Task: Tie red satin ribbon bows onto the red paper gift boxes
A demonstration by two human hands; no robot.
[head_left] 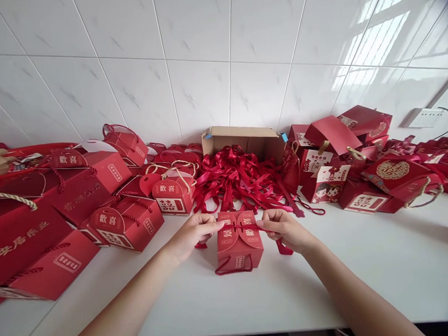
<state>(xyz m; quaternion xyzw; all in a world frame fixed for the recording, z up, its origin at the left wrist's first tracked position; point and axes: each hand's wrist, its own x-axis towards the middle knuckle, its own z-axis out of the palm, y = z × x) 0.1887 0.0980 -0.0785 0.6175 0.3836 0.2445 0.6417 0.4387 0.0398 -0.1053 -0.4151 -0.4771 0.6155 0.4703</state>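
Note:
A small red gift box (pixel 239 244) with white characters on its rounded top flaps stands on the white table (pixel 252 300) in front of me. My left hand (pixel 195 232) pinches one end of a red ribbon (pixel 241 228) at the box's left top edge. My right hand (pixel 284 229) pinches the ribbon's other end at the right top edge. The ribbon runs across the closed flaps between both hands. A red cord handle hangs at the box's front.
A heap of loose red ribbons (pixel 243 179) spills from an open cardboard box (pixel 243 137) by the tiled wall. Finished red gift boxes (pixel 126 222) are stacked at the left, more red boxes and bags (pixel 343 177) at the right. A wall socket (pixel 422 117) sits far right.

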